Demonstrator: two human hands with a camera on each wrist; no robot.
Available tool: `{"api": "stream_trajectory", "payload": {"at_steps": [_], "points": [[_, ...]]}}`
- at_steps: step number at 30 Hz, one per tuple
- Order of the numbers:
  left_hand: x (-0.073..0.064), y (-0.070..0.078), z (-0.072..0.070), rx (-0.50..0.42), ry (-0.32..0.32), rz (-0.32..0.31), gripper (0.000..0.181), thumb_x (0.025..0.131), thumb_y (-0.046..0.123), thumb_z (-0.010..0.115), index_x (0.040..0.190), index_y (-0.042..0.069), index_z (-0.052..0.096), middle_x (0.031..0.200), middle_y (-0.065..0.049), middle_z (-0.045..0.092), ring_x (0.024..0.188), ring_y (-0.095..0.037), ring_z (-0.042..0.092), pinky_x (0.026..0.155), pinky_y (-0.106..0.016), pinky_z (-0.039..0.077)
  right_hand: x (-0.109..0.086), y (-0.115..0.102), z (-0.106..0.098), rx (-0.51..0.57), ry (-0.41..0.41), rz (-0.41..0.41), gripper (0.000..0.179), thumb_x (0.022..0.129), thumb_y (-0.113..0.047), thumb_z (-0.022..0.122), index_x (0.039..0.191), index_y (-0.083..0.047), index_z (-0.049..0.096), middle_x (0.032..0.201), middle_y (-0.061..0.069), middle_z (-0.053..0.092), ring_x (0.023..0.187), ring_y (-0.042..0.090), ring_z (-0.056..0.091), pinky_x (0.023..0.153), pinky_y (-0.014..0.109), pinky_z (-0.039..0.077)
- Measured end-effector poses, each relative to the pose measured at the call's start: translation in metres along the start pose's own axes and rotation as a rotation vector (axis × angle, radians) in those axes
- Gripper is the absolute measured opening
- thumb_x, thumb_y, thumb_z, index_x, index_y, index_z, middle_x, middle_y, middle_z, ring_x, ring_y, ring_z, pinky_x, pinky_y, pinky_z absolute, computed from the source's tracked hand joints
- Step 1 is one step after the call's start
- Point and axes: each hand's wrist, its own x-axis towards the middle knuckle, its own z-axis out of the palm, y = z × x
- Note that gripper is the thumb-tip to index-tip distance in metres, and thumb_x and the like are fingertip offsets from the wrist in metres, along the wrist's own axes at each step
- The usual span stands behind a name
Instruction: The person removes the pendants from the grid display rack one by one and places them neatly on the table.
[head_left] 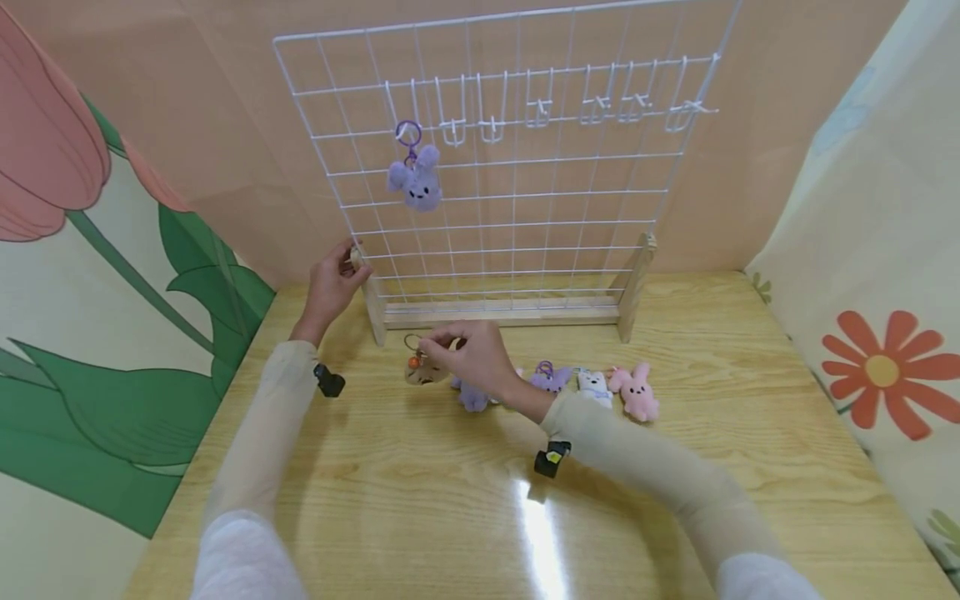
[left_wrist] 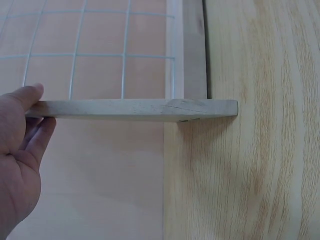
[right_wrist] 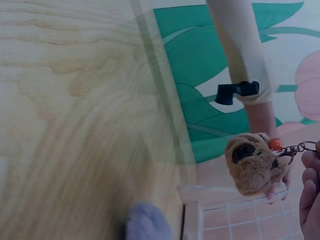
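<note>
My left hand (head_left: 332,287) grips the upper end of the wooden left post (left_wrist: 125,108) of a stand that carries a white wire grid (head_left: 513,221). The thumb and fingers lie on opposite faces of the post. My right hand (head_left: 483,358) pinches the metal ring of a brown plush keychain (right_wrist: 252,167) with an orange bell (right_wrist: 275,144). That keychain hangs above the table, in front of the stand's left part. On the grid's leftmost hook hangs a purple plush bunny keychain (head_left: 420,187) by its purple ring.
Several white hooks (head_left: 538,112) line the grid's upper part. On the wooden table (head_left: 420,500) lie purple plush keychains (head_left: 472,395), a white plush one (head_left: 594,387) and a pink bunny one (head_left: 637,393), partly behind my right hand. A flowered cloth (head_left: 862,333) borders the right side.
</note>
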Motion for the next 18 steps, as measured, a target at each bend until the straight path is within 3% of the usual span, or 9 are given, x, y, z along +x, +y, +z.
{"api": "stream_trajectory", "payload": {"at_steps": [5, 10, 18], "points": [[-0.001, 0.001, 0.000, 0.000, -0.007, -0.004, 0.052, 0.089, 0.014, 0.069, 0.136, 0.004, 0.049, 0.124, -0.021, 0.059, 0.112, -0.028, 0.061, 0.087, -0.026, 0.056, -0.009, 0.005, 0.005, -0.011, -0.004, 0.020, 0.017, 0.089, -0.034, 0.068, 0.086, -0.019, 0.078, 0.077, -0.011, 0.071, 0.056, 0.008, 0.061, 0.041, 0.020, 0.047], [-0.003, 0.004, -0.001, -0.008, -0.012, -0.015, 0.055, 0.090, 0.021, 0.068, 0.138, 0.004, 0.048, 0.127, -0.019, 0.058, 0.113, -0.027, 0.060, 0.089, -0.026, 0.055, -0.018, 0.013, 0.009, -0.003, -0.013, 0.035, 0.016, 0.089, -0.031, 0.068, 0.086, -0.018, 0.077, 0.080, -0.010, 0.072, 0.062, 0.005, 0.063, 0.049, 0.022, 0.054], [-0.004, 0.004, -0.001, -0.012, -0.022, -0.026, 0.055, 0.090, 0.020, 0.068, 0.138, 0.004, 0.047, 0.127, -0.019, 0.057, 0.112, -0.026, 0.061, 0.089, -0.024, 0.054, -0.032, 0.020, 0.018, -0.036, -0.029, 0.139, 0.014, 0.087, -0.033, 0.070, 0.085, -0.021, 0.077, 0.076, -0.014, 0.070, 0.059, 0.009, 0.063, 0.050, 0.022, 0.055]]}}
